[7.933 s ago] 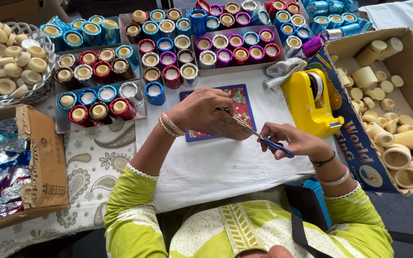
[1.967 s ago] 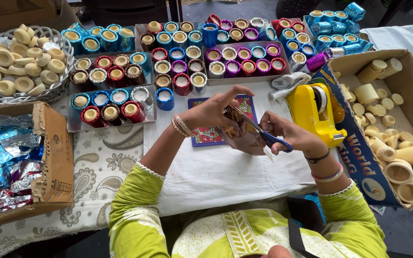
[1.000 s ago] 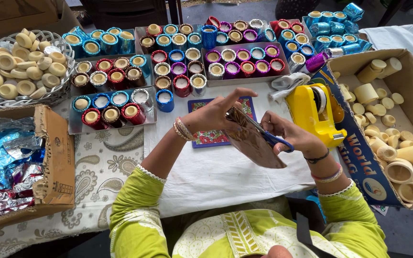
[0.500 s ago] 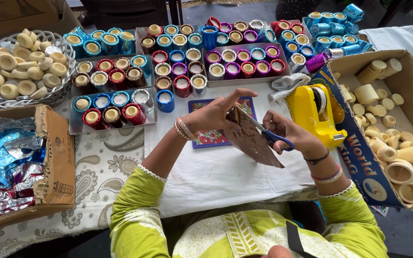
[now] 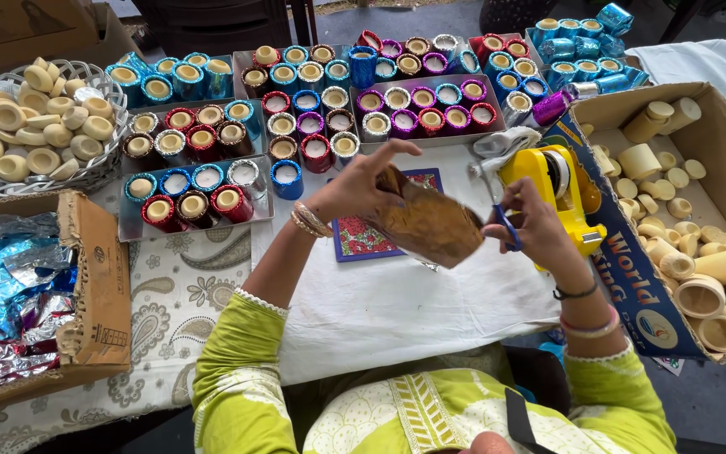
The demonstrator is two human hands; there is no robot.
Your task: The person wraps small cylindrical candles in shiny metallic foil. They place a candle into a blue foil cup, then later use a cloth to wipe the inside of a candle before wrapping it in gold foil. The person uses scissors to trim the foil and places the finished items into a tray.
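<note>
My left hand (image 5: 361, 183) holds up a shiny gold-brown foil sheet (image 5: 430, 225) above the white cloth (image 5: 397, 303). My right hand (image 5: 529, 229) grips blue-handled scissors (image 5: 504, 220) at the sheet's right edge. Under the sheet lies a red patterned square mat (image 5: 363, 237) with a blue border. Right of my right hand stands a yellow tape dispenser (image 5: 558, 192).
Trays of foil-wrapped cups (image 5: 203, 160) in red, blue, purple and silver fill the far side. A wire basket of plain cream cups (image 5: 35, 126) sits at left, a box of foil scraps (image 5: 18, 286) below it. A cardboard box of plain cups (image 5: 699, 227) stands at right.
Both hands rose from the mat and came together. The foil sheet has been turned up and now faces me more broadly, with the scissors at its right edge.
</note>
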